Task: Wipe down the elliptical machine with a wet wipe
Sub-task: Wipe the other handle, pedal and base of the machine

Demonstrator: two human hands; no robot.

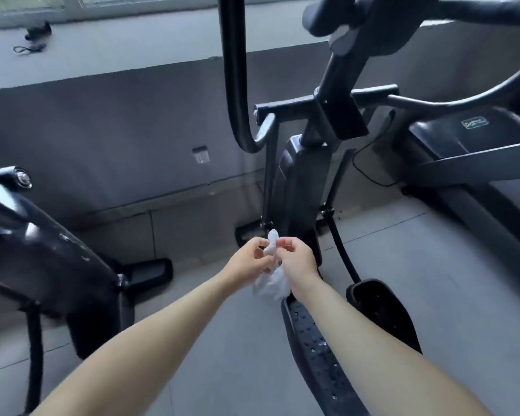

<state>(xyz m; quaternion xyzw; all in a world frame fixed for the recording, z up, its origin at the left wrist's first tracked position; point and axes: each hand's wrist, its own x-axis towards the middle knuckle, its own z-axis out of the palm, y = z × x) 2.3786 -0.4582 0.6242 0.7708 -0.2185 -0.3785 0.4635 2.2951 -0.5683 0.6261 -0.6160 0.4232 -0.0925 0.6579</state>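
The elliptical machine (300, 181) stands on the grey tiled floor, nose to the low wall, between a second black machine (42, 244) at the left edge of my head view and a treadmill (463, 151) at the right. Its two pedals (312, 349) run back toward me. Both arms reach out over the near pedal's front end. The left hand (246, 259) and right hand (297, 259) meet in mid-air, each pinching the wet wipe (272, 283) with fingertips and thumb. I judge they are teasing the bunched sheet open before wiping, which is why it touches no part of the machine yet. The wipe's long axis runs up and down the frame: a narrow twisted end points toward the housing, and the fuller end hangs below the right wrist.
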